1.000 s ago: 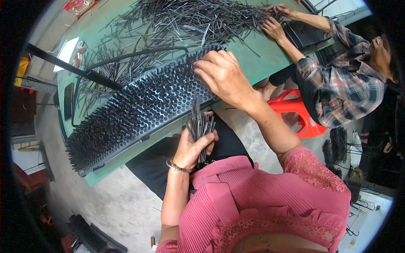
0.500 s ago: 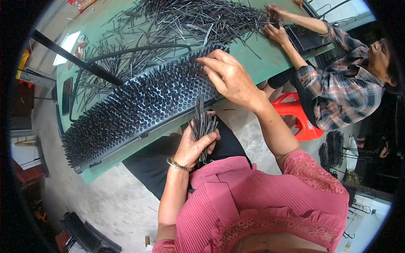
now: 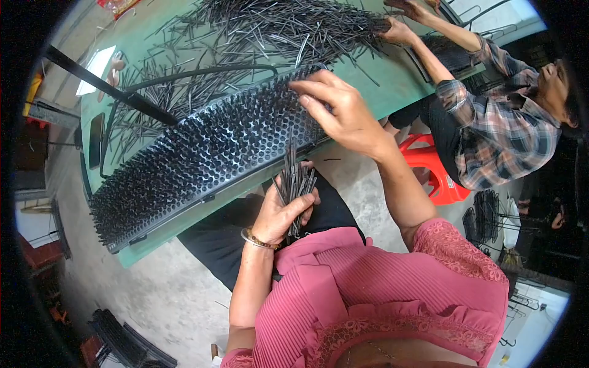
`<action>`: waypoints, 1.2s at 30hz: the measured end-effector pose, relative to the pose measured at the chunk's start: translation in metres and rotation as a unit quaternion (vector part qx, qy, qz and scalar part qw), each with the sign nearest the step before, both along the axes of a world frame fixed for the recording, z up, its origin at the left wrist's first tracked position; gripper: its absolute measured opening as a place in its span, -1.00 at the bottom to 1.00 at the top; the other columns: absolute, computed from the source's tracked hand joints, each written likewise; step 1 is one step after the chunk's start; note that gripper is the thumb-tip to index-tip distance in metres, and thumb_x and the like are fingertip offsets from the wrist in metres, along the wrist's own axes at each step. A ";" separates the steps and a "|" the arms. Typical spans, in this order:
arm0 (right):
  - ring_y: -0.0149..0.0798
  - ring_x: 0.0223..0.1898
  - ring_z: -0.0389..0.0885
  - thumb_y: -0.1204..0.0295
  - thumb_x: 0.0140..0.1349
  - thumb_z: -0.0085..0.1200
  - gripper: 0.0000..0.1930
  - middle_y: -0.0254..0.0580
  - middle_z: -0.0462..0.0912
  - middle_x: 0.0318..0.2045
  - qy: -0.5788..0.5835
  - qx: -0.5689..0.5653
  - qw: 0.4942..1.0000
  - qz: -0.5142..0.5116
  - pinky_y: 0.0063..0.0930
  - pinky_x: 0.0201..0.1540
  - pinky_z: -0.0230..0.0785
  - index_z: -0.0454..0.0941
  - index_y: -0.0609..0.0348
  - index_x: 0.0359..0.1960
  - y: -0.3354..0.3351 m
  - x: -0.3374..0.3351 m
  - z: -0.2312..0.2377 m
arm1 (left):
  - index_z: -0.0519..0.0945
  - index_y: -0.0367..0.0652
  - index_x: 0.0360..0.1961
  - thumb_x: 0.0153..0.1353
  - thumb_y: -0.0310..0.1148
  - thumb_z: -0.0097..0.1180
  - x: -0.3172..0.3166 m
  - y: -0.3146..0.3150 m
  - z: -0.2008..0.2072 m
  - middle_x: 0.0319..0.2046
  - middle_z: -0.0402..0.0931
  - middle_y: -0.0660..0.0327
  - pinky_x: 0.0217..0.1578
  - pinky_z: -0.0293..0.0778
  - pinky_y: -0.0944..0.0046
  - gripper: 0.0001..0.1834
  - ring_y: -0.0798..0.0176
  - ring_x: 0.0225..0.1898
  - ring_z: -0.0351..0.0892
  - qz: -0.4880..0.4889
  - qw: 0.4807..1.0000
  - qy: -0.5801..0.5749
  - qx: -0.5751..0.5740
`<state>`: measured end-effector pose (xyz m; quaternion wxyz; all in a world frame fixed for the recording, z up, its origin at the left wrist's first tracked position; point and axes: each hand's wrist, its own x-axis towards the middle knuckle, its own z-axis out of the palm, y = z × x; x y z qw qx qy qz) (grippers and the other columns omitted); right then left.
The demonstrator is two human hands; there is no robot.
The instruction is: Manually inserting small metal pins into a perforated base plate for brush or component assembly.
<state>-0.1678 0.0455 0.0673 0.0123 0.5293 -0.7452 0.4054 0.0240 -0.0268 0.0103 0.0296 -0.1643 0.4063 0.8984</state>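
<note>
A long, curved black panel (image 3: 270, 146), full of round holes, lies slanted along the near edge of the green table. Short dark strips (image 3: 178, 153) stand upright in most of its holes, while open holes show along its near right part. My left hand (image 3: 285, 211) is closed round a bundle of thin dark strips (image 3: 294, 175) below the panel's edge. Over the panel's right end, my right hand (image 3: 343, 113) has its fingers bent together, their tips down among the upright strips. Whatever they pinch is too small to make out.
Loose dark strips (image 3: 276, 30) are heaped across the far table (image 3: 368, 101). A black bar (image 3: 110, 83) crosses above the panel's left half. On the right, a person in a plaid shirt (image 3: 503, 129) reaches into the heap beside a red stool (image 3: 435, 175).
My right hand has shifted slightly right and down over the panel. My left hand keeps its bundle in place. The other person's hands have moved apart, one into the heap.
</note>
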 end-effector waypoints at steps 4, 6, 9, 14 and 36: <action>-0.49 -0.32 0.53 0.39 0.21 0.11 -0.76 -0.28 0.61 -0.36 -0.392 0.095 0.912 0.075 -0.60 -0.28 0.38 0.57 0.32 -0.17 0.013 0.016 0.003 | 0.24 -0.16 0.19 0.14 -0.51 0.11 -0.001 -0.004 0.004 -0.42 0.48 0.23 -0.58 0.34 0.50 -0.43 0.48 -0.58 0.38 -0.024 0.999 0.012 -0.040; -0.52 -0.30 0.54 0.39 0.20 0.13 -0.76 -0.31 0.62 -0.35 -0.493 0.113 0.859 0.076 -0.64 -0.22 0.40 0.58 0.33 -0.20 0.017 0.017 -0.003 | 0.23 -0.16 0.19 0.15 -0.49 0.11 -0.004 -0.006 0.007 -0.41 0.48 0.25 -0.58 0.35 0.51 -0.43 0.50 -0.57 0.38 -0.053 0.996 0.031 -0.058; -0.53 -0.32 0.54 0.41 0.20 0.13 -0.78 -0.32 0.62 -0.37 -0.493 0.074 0.864 0.068 -0.65 -0.22 0.40 0.58 0.33 -0.21 0.018 0.013 -0.004 | 0.22 -0.17 0.19 0.16 -0.48 0.10 -0.007 -0.004 0.002 -0.40 0.48 0.24 -0.57 0.35 0.51 -0.43 0.49 -0.58 0.38 -0.056 0.996 0.021 -0.062; -0.56 -0.33 0.48 0.45 0.20 0.12 -0.81 -0.38 0.59 -0.40 -0.379 -0.005 0.925 0.007 -0.68 -0.24 0.35 0.57 0.35 -0.25 0.016 -0.004 0.002 | 0.28 -0.28 0.14 0.17 -0.48 0.05 -0.018 -0.001 0.004 -0.42 0.48 0.20 -0.60 0.32 0.48 -0.51 0.46 -0.59 0.37 -0.043 0.999 0.009 -0.028; -0.34 -0.42 0.54 0.55 0.11 0.15 -0.91 -0.17 0.59 -0.43 0.029 -0.135 0.981 -0.140 -0.53 -0.35 0.37 0.56 0.31 -0.36 0.005 -0.013 -0.027 | 0.45 -0.28 -0.15 0.13 -0.43 0.16 -0.017 0.007 -0.007 -0.45 0.51 0.21 -0.53 0.39 0.44 -0.73 0.41 -0.54 0.44 0.004 0.998 -0.057 0.004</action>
